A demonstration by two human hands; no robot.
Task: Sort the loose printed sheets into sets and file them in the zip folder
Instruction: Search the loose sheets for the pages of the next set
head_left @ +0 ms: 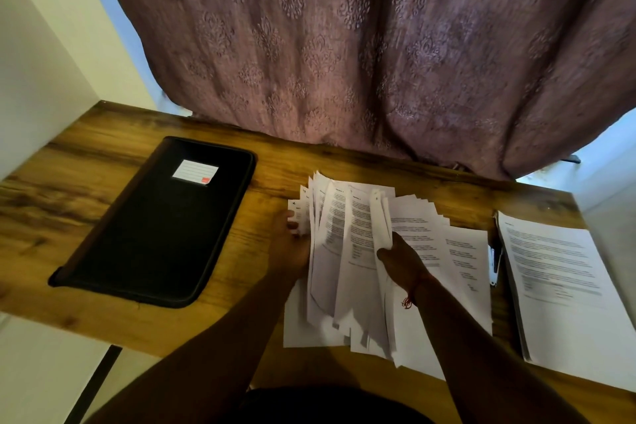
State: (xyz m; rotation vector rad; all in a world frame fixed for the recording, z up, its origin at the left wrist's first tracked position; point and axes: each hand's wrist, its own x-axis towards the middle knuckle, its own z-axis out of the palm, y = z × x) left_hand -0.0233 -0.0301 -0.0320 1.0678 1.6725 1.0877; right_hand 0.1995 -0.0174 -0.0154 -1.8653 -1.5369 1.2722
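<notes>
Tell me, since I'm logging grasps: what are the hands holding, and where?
Both grip the fanned printed sheets: left hand at their left edge, right hand pinching one sheet's edge mid-fan.

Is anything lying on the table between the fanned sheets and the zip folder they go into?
Nothing visible does. Bare table separates the loose sheets, held by the left hand and right hand, from the zip folder, which lies flat and looks closed.

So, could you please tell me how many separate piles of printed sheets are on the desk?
2: a fanned pile at centre, held by both hands, and a neat stack at the right edge. More may lie outside the frame.
</notes>
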